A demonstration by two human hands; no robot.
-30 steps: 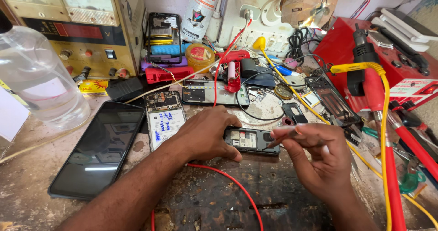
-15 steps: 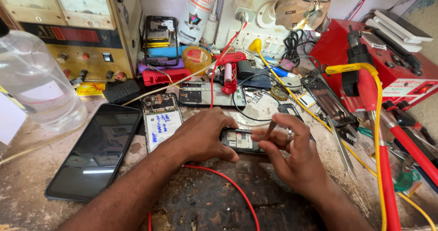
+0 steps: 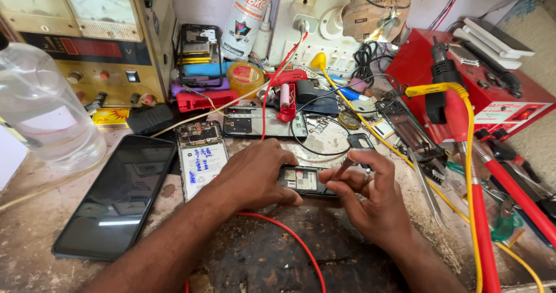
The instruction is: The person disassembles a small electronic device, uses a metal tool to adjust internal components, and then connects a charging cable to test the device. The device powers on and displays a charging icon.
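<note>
A small opened phone (image 3: 304,180) with its circuit board showing lies on the worn bench in front of me. My left hand (image 3: 255,174) presses down on its left end and holds it still. My right hand (image 3: 365,197) pinches a thin metal tool (image 3: 343,168) whose tip points down at the board's right end. A red wire (image 3: 284,230) curves across the bench under my left forearm.
A black smartphone (image 3: 119,191) and an opened phone with a white battery (image 3: 200,157) lie at left, beside a clear plastic bottle (image 3: 43,110). A bench power supply (image 3: 87,38) stands behind. Red and yellow probe leads (image 3: 472,171), tweezers (image 3: 425,186) and a red box (image 3: 492,84) crowd the right.
My right hand has come in from the right and brought the tool tip down onto the small phone's board. My left hand stays on the phone.
</note>
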